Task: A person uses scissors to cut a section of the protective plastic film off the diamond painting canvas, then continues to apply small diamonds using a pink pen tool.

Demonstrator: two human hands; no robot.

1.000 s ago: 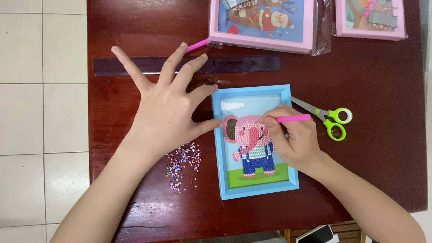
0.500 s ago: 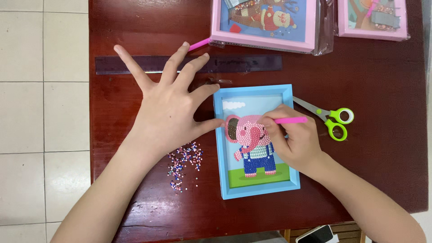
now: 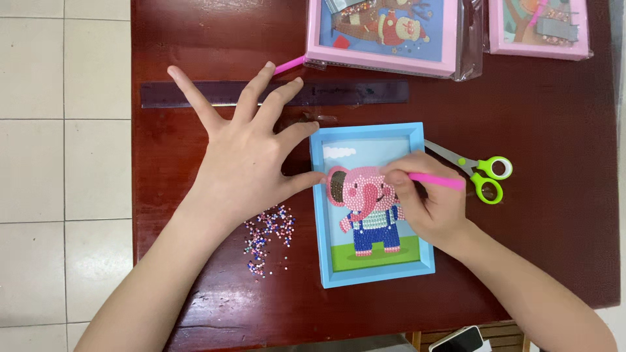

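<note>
A blue-framed bead picture [image 3: 373, 270] of a pink elephant in blue overalls lies on a dark red wooden table [image 3: 541, 234]. My right hand [image 3: 427, 205] holds a pink pen [image 3: 438, 180] with its tip on the elephant's head. My left hand [image 3: 244, 153] rests flat on the table with fingers spread, thumb touching the frame's left edge. A small heap of loose coloured beads [image 3: 266, 238] lies just below that hand.
A dark ruler [image 3: 352, 92] lies across the table behind my left hand. Green-handled scissors [image 3: 479, 173] sit right of the frame. Two pink-framed bead pictures [image 3: 385, 32] [image 3: 538, 26] stand at the far edge, with another pink pen [image 3: 290, 64]. White floor tiles [image 3: 62, 163] lie left.
Barely anything has changed: both hands stay in place, and the pen tip stays on the elephant's head.
</note>
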